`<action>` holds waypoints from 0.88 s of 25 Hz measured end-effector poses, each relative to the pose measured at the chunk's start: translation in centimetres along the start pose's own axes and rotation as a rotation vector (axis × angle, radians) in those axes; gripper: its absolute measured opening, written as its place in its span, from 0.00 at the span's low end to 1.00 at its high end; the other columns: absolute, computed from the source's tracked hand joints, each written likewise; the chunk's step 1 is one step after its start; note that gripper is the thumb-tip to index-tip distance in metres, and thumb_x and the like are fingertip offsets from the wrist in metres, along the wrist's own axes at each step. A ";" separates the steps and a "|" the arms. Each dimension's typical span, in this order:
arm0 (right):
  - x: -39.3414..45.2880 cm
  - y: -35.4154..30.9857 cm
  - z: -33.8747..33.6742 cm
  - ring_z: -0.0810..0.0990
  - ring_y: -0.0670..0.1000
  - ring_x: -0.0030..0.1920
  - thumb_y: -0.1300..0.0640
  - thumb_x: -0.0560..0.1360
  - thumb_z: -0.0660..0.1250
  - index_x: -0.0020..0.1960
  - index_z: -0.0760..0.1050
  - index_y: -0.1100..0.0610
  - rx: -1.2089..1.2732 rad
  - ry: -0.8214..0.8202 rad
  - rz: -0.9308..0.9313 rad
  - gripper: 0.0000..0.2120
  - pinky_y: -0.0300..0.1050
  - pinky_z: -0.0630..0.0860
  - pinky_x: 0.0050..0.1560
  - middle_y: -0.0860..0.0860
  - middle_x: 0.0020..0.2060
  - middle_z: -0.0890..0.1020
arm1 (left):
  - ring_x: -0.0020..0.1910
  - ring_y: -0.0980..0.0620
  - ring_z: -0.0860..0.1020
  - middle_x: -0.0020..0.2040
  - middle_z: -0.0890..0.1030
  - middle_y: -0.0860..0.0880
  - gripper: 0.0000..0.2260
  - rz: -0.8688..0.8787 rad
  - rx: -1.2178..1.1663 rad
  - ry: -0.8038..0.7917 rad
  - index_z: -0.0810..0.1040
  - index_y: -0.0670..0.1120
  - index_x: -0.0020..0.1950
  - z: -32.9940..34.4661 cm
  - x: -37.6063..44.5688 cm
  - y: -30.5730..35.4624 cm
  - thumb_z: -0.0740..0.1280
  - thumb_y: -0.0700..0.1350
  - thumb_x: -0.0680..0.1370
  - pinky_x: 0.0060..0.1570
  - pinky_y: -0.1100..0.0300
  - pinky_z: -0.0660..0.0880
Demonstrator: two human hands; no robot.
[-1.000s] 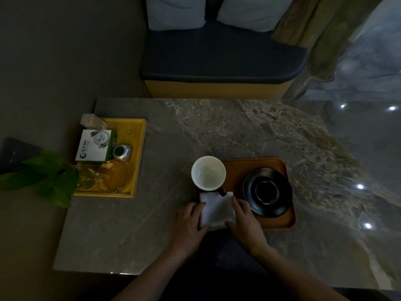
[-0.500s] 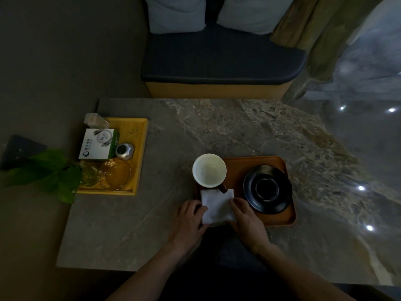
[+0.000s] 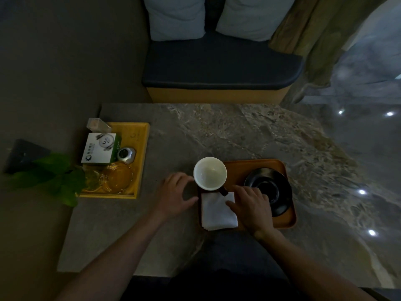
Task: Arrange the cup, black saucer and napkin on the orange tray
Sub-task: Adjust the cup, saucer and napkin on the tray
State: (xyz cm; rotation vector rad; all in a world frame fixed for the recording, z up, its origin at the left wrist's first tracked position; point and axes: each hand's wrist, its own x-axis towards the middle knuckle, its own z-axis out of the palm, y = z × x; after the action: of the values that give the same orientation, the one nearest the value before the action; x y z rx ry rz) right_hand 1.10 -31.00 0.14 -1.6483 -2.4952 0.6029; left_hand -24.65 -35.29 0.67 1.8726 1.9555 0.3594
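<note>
An orange tray (image 3: 260, 165) lies on the marble table. A white cup (image 3: 210, 173) with a dark handle stands at the tray's left end. A folded white napkin (image 3: 218, 212) lies just in front of the cup. A black saucer (image 3: 275, 183) sits on the tray's right half. My left hand (image 3: 175, 195) hovers left of the cup, fingers spread, fingertips close to its side. My right hand (image 3: 252, 205) rests fingers-down between napkin and saucer, touching the napkin's right edge and covering part of the saucer.
A yellow tray (image 3: 142, 148) at the table's left holds a white-green box (image 3: 101, 149), a small metal pot (image 3: 127, 155) and glass dishes (image 3: 118, 177). Green leaves (image 3: 54, 177) overhang the left edge. A dark cushioned bench (image 3: 221, 61) stands beyond the table.
Both hands let go of the napkin. My left hand moved up and left toward the cup; my right hand moved up toward the saucer. The napkin stays flat.
</note>
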 end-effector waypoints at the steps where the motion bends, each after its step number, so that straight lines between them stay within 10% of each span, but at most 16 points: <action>1: 0.5 -0.2 -0.2 0.74 0.53 0.59 0.37 0.73 0.63 0.65 0.68 0.43 -0.019 0.002 -0.001 0.24 0.53 0.71 0.56 0.48 0.58 0.79 | 0.65 0.46 0.70 0.64 0.74 0.46 0.28 0.003 -0.007 -0.016 0.73 0.49 0.66 -0.8 1.3 -0.2 0.74 0.57 0.69 0.63 0.52 0.66; 8: 3.8 -1.8 -0.5 0.68 0.54 0.68 0.30 0.68 0.62 0.75 0.55 0.47 -0.016 -0.050 -0.013 0.41 0.59 0.66 0.65 0.49 0.67 0.73 | 0.75 0.49 0.50 0.77 0.58 0.53 0.47 0.080 0.128 -0.340 0.54 0.54 0.77 -2.9 7.4 -0.8 0.77 0.58 0.65 0.72 0.46 0.56; 22: 4.8 -3.4 0.6 0.63 0.55 0.68 0.31 0.67 0.64 0.74 0.57 0.51 0.014 -0.006 0.027 0.43 0.58 0.61 0.68 0.52 0.67 0.71 | 0.71 0.50 0.58 0.73 0.67 0.50 0.41 0.114 0.057 -0.312 0.62 0.50 0.75 -1.5 8.3 -0.7 0.76 0.56 0.67 0.67 0.49 0.63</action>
State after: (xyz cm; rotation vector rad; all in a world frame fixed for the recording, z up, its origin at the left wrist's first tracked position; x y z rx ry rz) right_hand -4.02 -28.00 0.22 -1.6807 -2.4705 0.6281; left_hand -26.10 -27.00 0.75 1.9472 1.6728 0.0385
